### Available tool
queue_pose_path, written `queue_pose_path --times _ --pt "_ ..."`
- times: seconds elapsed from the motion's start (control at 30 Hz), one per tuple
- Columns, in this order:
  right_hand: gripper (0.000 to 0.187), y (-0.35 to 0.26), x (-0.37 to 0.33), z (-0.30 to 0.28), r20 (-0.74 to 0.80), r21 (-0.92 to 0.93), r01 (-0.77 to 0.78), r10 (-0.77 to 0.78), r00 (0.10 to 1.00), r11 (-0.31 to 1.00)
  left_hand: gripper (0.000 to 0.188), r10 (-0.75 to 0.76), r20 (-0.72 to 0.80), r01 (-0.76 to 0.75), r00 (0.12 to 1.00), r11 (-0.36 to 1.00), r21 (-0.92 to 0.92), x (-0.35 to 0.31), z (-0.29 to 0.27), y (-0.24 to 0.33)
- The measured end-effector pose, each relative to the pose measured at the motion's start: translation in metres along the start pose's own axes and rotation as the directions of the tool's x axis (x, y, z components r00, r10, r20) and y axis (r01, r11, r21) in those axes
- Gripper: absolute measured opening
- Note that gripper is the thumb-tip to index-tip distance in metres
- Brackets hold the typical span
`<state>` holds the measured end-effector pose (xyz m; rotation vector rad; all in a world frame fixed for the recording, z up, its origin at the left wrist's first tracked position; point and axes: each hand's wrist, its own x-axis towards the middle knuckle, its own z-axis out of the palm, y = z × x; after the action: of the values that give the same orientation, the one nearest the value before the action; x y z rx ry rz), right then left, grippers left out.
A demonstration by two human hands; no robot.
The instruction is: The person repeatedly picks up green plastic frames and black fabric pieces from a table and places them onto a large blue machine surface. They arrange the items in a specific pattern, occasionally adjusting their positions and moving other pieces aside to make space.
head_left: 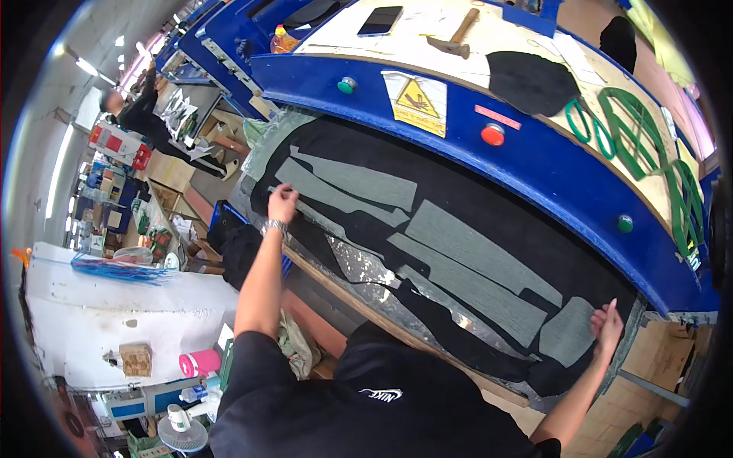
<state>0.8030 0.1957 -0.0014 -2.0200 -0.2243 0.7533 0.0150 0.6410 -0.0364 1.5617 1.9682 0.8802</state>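
A black sheet [489, 206] lies spread on the bed of a blue press machine [534, 164]. Several grey-green cut pieces [473, 252] lie in a row across it. My left hand [282, 202] pinches the narrow end of a long grey-green strip [336, 197] at the sheet's left edge. My right hand [608, 327] rests with fingers together on the right edge of a small grey-green piece [566, 332] at the far right. Shiny plastic film [359, 267] shows along the near edge.
On the machine's top lie a phone [379, 20], a hammer [458, 38], a black oval piece [532, 82] and green metal cutting dies [641, 141]. Red [492, 134] and green [347, 85] buttons stud its front. A person [141, 114] works at far left, near white benches [114, 305].
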Motion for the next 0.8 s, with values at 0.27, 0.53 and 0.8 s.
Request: queue_pose_path --times 0.27,0.53,0.8 --pt "0.060 0.028 0.012 0.070 -0.189 0.180 -0.302 0.334 0.924 0.936 0.064 -0.005 -0.074 0.034 0.997 0.918 0.395 0.195 0.010 -0.014" --pt "0.043 0.057 0.061 0.067 -0.423 0.075 -0.501 0.482 0.767 0.862 0.067 -0.106 0.099 0.046 0.989 0.878 0.476 0.275 0.017 -0.044" --pt "0.049 0.093 0.093 0.020 0.047 -0.988 0.127 -0.621 0.783 0.085 0.054 0.152 0.202 -0.245 0.967 0.764 0.597 0.258 0.032 -0.040"
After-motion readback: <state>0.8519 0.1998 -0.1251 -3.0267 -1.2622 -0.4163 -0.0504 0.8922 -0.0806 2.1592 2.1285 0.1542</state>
